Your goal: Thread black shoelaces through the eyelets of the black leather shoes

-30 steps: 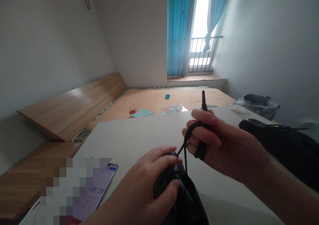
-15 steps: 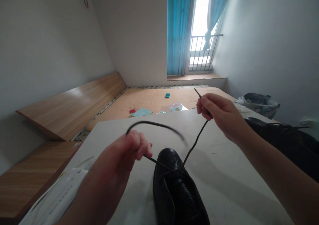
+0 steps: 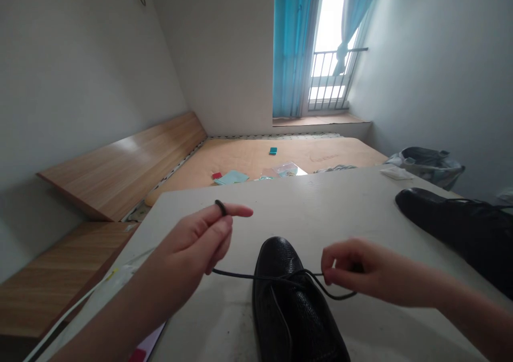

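Left grip (image 3: 202, 239): Your thumb is pressed to the curled fingers, clamped on the lace (image 3: 240, 276); a turn of it circles your index finger, which points out straight.
Right grip (image 3: 352, 268): Your thumb and fingers are pinched together on the lace, just beside the shoe.
Black shoe (image 3: 298, 308): Grained and glossy; stands on the desk (image 3: 320, 212), toe towards the far edge, rear cut off by the frame.
Lacing: Strands cross over the front of the shoe, nearly level; a slack loop hangs below your right hand.
Second shoe (image 3: 457, 225): At the right side of the desk.
Change from half a second ago: Your right hand has dropped from above the toe; the left-hand lace end, previously a free arc, now wraps your finger.
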A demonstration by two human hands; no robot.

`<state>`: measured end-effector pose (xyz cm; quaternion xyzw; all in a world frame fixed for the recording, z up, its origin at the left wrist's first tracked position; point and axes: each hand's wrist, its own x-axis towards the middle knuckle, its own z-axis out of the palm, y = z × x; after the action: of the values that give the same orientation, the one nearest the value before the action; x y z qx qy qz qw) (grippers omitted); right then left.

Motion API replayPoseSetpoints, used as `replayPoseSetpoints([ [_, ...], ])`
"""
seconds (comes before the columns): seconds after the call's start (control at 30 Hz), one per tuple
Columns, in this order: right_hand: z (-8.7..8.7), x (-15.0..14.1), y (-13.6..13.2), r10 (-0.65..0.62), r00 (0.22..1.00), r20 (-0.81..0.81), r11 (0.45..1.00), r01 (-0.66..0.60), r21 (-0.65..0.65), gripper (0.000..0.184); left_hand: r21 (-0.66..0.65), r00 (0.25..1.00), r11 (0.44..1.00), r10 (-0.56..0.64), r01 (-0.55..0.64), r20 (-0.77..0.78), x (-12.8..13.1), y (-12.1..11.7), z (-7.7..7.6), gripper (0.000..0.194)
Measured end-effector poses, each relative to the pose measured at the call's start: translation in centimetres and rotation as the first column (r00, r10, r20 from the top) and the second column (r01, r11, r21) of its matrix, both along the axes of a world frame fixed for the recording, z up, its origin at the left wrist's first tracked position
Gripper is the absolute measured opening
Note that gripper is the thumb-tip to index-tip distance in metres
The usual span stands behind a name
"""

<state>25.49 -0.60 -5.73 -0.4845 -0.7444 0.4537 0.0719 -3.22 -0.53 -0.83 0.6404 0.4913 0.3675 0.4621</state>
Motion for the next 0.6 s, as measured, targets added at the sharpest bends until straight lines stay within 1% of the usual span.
replayPoseSetpoints([
  [0.07, -0.7, -0.4, -1.4, 0.01, 0.998, 0.055, 1.0, -0.009, -0.012, 0.023, -0.064, 0.997, 0.996, -0.071, 0.069, -0.037, 0.4, -0.2, -0.6, 0.016],
  [0.13, -1.1, -0.4, -2.3, 0.009, 0.998, 0.067, 1.0, -0.009, 0.002, 0.021, -0.11, 0.992, 0.989, -0.107, 0.099, -0.073, 0.6, -0.3, -1.0, 0.015],
  [0.23, -1.2, -0.5, -2.8, -0.017, 1.0, 0.016, 1.0, 0.017, -0.006, 0.023, -0.122, 0.973, 0.984, -0.152, 0.132, -0.171, 0.7, -0.5, -1.1, 0.024],
  [0.3, -1.2, -0.8, -2.9, -0.032, 0.999, -0.024, 0.999, 0.031, -0.016, 0.026, -0.089, 0.949, 0.983, -0.181, 0.163, -0.258, 0.8, -0.6, -0.8, 0.035],
  [0.37, -1.2, -1.3, -3.0, -0.046, 0.998, -0.039, 0.999, 0.045, -0.018, 0.027, -0.053, 0.91, 0.976, -0.216, 0.212, -0.355, 0.8, -0.7, -0.6, 0.043],
  [0.4, -1.2, -1.6, -3.0, -0.068, 0.997, -0.038, 0.998, 0.068, -0.003, 0.026, -0.045, 0.881, 0.966, -0.25, 0.254, -0.401, 0.8, -0.8, -0.6, 0.043],
  [0.47, -1.3, -2.0, -3.2, -0.125, 0.991, -0.046, 0.99, 0.128, 0.062, 0.023, -0.036, 0.823, 0.944, -0.304, 0.327, -0.48, 0.8, -1.0, -0.5, 0.036],
  [0.53, -1.5, -2.2, -3.5, -0.183, 0.979, -0.091, 0.967, 0.196, 0.16, 0.02, -0.031, 0.779, 0.934, -0.316, 0.357, -0.541, 0.7, -1.2, -0.6, 0.028],
  [0.6, -1.7, -2.4, -4.0, -0.221, 0.967, -0.129, 0.94, 0.246, 0.237, 0.02, -0.049, 0.735, 0.929, -0.321, 0.366, -0.597, 0.7, -1.4, -0.6, 0.025],
])
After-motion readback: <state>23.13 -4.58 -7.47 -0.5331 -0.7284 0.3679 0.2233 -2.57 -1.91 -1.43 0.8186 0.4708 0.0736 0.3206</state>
